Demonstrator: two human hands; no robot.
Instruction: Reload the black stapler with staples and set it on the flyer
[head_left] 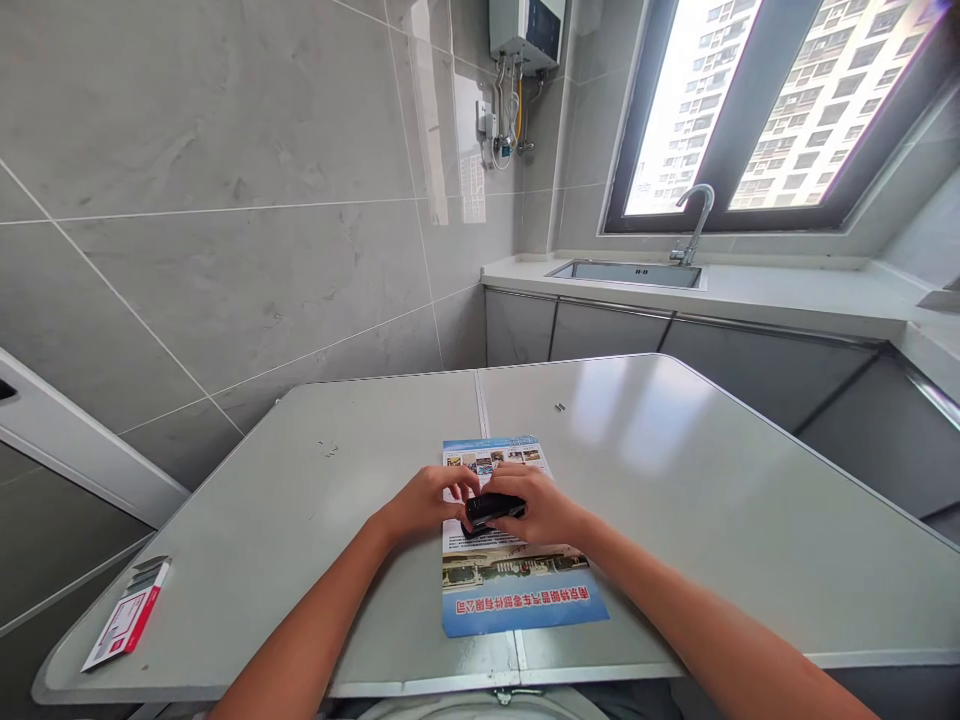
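A black stapler (pixel 495 508) is over the middle of a printed leaflet (pixel 525 615), which lies on the table with its red heading upside down to me. My right hand (pixel 536 500) is closed around the stapler's right end and top. At the stapler's left end is my left hand (pixel 442 497), its fingers curled and its thumb touching the black body. Part of the stapler is hidden under my right fingers, and whether the leaflet sits between its jaws cannot be seen.
Two small metal staple strips (pixel 560 407) lie beyond the leaflet. Scattered dark bits, like loose staples (pixel 328 449), are to the left. A red and white packet (pixel 129 617) rests by the left edge of the folding table (pixel 750 560). A sink (pixel 630 272) stands behind.
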